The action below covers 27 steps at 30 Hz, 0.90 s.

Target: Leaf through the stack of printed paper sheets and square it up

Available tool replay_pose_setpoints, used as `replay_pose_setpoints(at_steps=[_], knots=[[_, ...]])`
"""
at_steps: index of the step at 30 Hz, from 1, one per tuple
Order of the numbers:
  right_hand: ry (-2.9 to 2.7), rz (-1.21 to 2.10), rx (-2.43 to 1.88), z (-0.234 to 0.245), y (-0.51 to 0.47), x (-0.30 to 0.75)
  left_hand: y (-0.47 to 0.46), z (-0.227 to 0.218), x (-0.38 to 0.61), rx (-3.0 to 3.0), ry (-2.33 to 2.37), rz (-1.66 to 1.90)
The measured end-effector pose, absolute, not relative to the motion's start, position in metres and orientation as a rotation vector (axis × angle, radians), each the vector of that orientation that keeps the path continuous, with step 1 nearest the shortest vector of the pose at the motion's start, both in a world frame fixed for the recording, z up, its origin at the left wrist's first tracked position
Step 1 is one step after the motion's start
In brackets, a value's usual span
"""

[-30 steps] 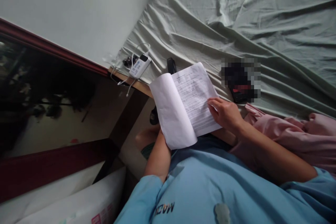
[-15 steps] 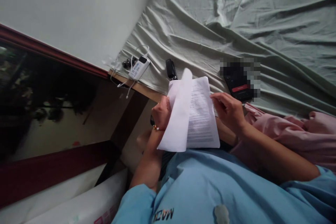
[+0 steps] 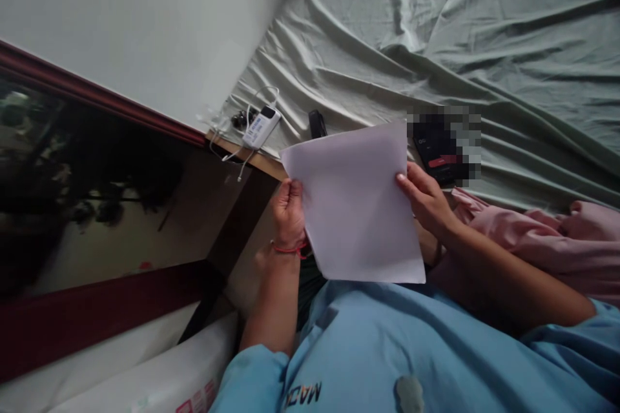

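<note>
Fingers (image 3: 411,182) of your right hand (image 3: 426,200): closed on the paper's (image 3: 356,206) right edge. Left hand (image 3: 289,213): gripping its left edge. Change: printed page now covered, blank side up. Paper over your lap, near the phone (image 3: 438,148) on the sheet (image 3: 436,32).

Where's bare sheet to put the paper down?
Free: the wide wrinkled bed sheet beyond the phone, toward the far side. Crowded: the bed corner by the wall, with power bank, cables, a small black item; pink cloth at right.
</note>
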State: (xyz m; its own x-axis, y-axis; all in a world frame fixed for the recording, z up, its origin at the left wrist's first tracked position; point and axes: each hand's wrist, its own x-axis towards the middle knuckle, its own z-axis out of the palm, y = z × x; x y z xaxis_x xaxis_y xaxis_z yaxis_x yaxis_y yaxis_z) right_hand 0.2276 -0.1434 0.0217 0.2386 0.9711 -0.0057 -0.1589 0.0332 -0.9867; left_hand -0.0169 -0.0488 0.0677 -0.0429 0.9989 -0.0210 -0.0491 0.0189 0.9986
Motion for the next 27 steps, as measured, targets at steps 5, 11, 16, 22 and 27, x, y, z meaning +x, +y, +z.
replay_pose_setpoints(at_steps=[5,11,16,22,27], knots=[[-0.699,1.401,-1.077,0.022,-0.142,0.225,-0.054,0.061,-0.011,0.92,1.155,1.249],[-0.693,1.324,-1.159,0.024,-0.141,0.228,-0.054,0.051,-0.01,0.869,1.138,1.141],[-0.697,1.277,-1.195,0.019,-0.141,0.231,-0.049,0.045,-0.007,0.838,1.163,1.141],[-0.695,1.278,-1.197,0.017,-0.14,0.228,-0.041,0.036,-0.005,0.769,1.158,1.116],[-0.843,1.146,-1.256,0.014,-0.139,0.227,-0.032,0.032,-0.004,0.596,1.12,1.01]])
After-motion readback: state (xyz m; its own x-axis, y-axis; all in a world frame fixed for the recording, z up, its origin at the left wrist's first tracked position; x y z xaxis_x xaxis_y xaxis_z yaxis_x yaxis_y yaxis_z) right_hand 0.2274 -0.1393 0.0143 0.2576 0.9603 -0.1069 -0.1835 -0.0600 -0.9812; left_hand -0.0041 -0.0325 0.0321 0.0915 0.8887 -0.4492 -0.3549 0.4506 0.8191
